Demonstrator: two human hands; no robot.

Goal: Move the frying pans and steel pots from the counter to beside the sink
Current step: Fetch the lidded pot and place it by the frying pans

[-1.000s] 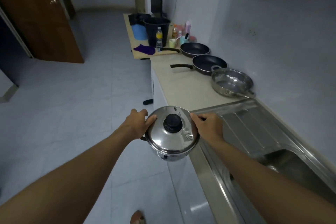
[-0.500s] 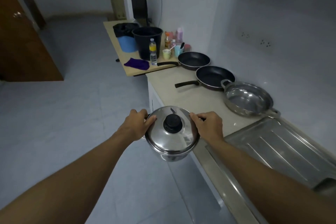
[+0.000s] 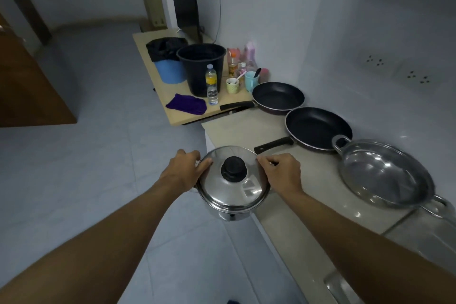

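While both hands clamp its opposite sides, the lidded round stainless-steel pot [image 3: 232,189] hangs in the air at the front edge of the beige stone counter [image 3: 246,128], mostly over the pale grey tiled floor [image 3: 98,168]. The left hand [image 3: 183,171] wraps the pot's left side, fingers curled over the rim and a side handle barely showing beneath them; the right hand [image 3: 281,173] closes on the right side, fingers bent down against the lid's edge. A black round knob [image 3: 233,169] sits at the centre of the shiny domed lid.

Just behind the right hand, the handle of the nearer black non-stick frying pan [image 3: 319,128] points toward the pot. That pan rests on the counter, its far side near the farther black non-stick frying pan [image 3: 278,97], whose handle reaches out over a light wooden table [image 3: 177,116]. To the right, a wide shallow stainless-steel pan with loop handles [image 3: 385,173] stands on the counter, one loop overlapping the nearer frying pan's rim. At the bottom right, the ribbed steel drainboard of the sink [image 3: 424,237] begins.

On the wooden table stand a black plastic bucket [image 3: 201,66], a blue plastic bin with a black liner [image 3: 169,66], a clear water bottle with a yellow label [image 3: 211,84], a purple cloth [image 3: 186,103], two small cups and several bottles against the white wall.
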